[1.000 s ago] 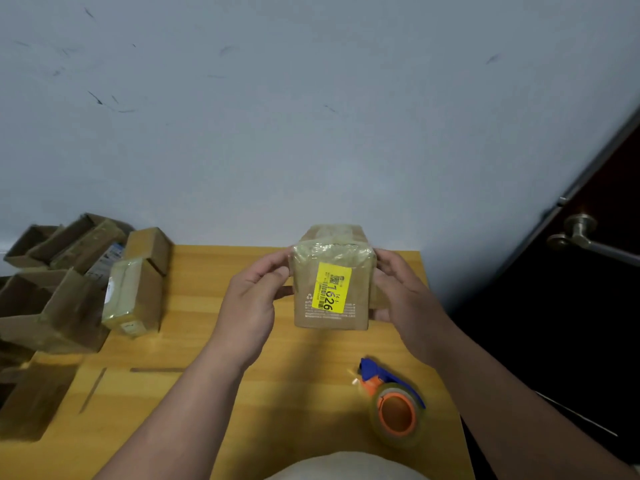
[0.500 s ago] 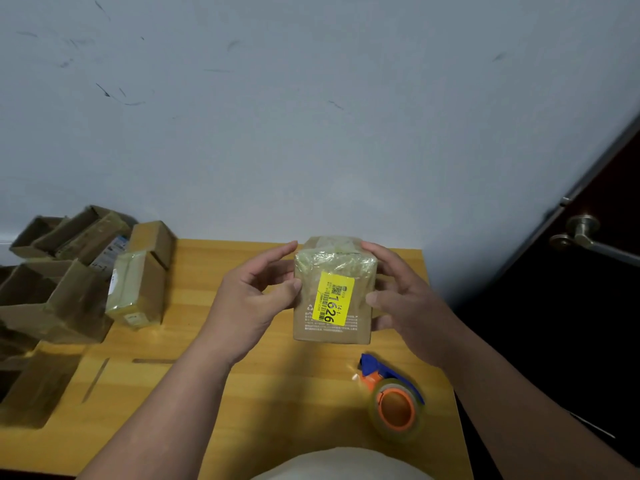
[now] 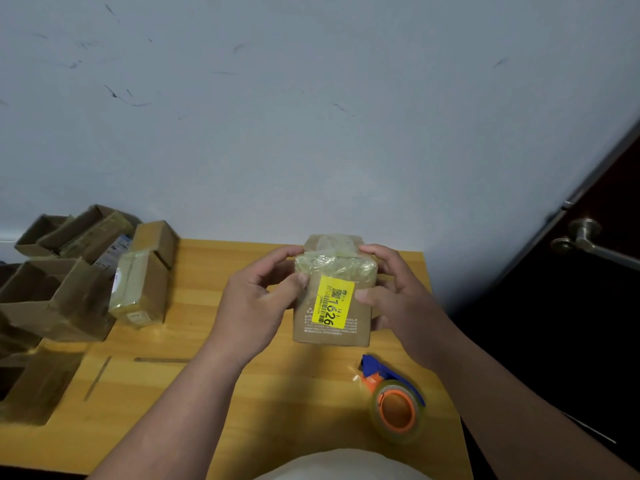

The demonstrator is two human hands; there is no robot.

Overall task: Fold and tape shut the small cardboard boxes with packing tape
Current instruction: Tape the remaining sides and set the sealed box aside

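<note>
A small cardboard box [image 3: 329, 332] with a yellow label reading 1626 stands upright at the middle of the wooden table [image 3: 242, 393]. Clear tape wraps its top edge. My left hand [image 3: 254, 306] grips its left side, thumb on the front and fingers curled over the top. My right hand [image 3: 398, 299] grips the right side, thumb on the front near the label and fingers over the top corner. A tape dispenser [image 3: 394, 400], blue and orange with a clear tape roll, lies on the table in front of the box, to the right.
A taped box [image 3: 138, 292] and several open cardboard boxes [image 3: 52, 296] crowd the table's left end. A white wall stands behind the table. A dark door with a metal handle [image 3: 585, 237] is at the right. The table's right edge lies just past the dispenser.
Both hands have shifted up on the box, fingers now curling over its taped top. The box has tilted slightly and stays in the same place.
</note>
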